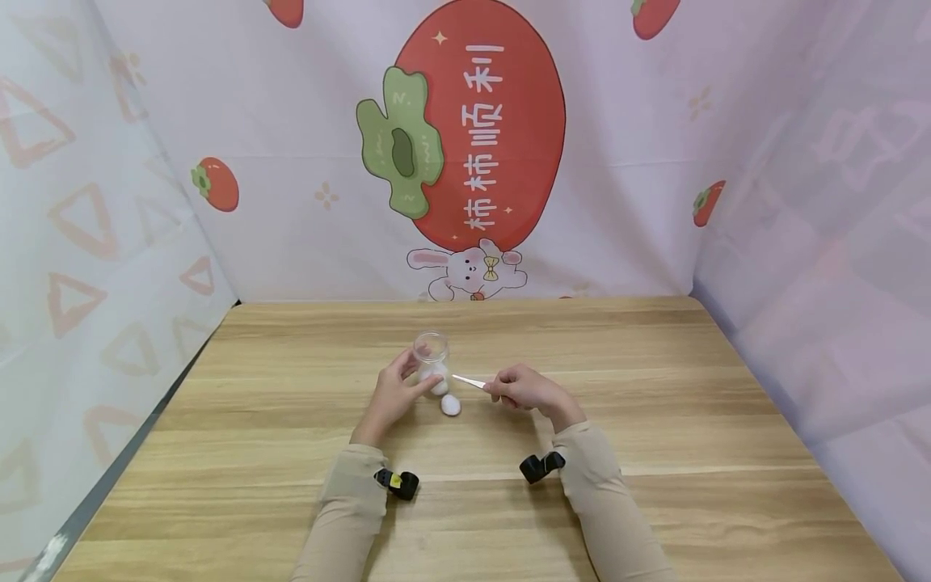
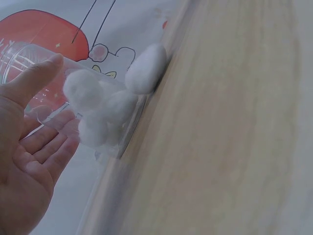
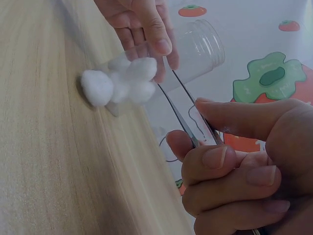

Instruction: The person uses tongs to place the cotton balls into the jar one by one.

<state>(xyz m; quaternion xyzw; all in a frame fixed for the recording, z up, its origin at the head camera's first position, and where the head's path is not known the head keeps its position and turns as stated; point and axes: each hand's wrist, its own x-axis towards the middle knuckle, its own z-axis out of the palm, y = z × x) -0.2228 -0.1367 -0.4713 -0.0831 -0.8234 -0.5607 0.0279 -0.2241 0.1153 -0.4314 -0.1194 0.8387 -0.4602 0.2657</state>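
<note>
Head view shows the right hand [image 1: 525, 392] pinching slim metal tweezers [image 1: 469, 381], tips gapped and empty, pointing at the small clear plastic jar [image 1: 431, 349]. One white cotton ball [image 1: 451, 405] lies loose on the light wooden table [image 1: 655, 485]; several already sit inside. Beyond, the left hand [image 1: 396, 394] cups the jar with loosely curved fingers.

Soft, even, bright light with faint shadows; both wrist views slightly blurred.
</note>
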